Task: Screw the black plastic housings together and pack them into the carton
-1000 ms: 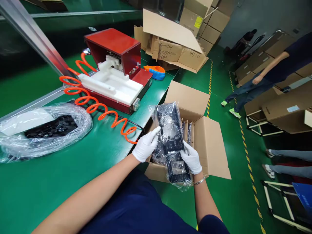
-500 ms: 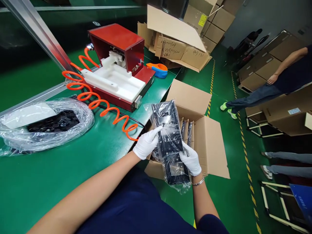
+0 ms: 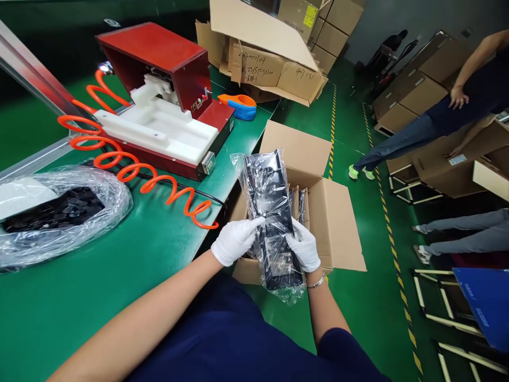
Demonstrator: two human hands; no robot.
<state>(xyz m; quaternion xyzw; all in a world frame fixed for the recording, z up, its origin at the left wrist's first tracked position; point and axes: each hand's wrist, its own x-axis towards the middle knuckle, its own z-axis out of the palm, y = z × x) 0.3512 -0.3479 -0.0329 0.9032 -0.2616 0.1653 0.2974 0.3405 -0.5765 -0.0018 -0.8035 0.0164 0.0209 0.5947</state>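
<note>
A bagged black part (image 3: 270, 212) stood tilted over an open carton (image 3: 338, 228) beside the green bench (image 3: 119, 265). The gloved left hand (image 3: 234, 241) pinched its plastic; the right hand (image 3: 304, 246) gripped its other edge. A red fixture (image 3: 159, 58) sat on the bench.

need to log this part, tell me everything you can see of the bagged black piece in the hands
The bagged black part is a long, flat, dark plate with cut-outs and raised edges, sealed in a clear crinkled plastic bag with slack at both ends. It is held lengthwise, tilted away, above the open cardboard box. The gloved left hand grips its left edge, the gloved right hand its right edge.
</note>
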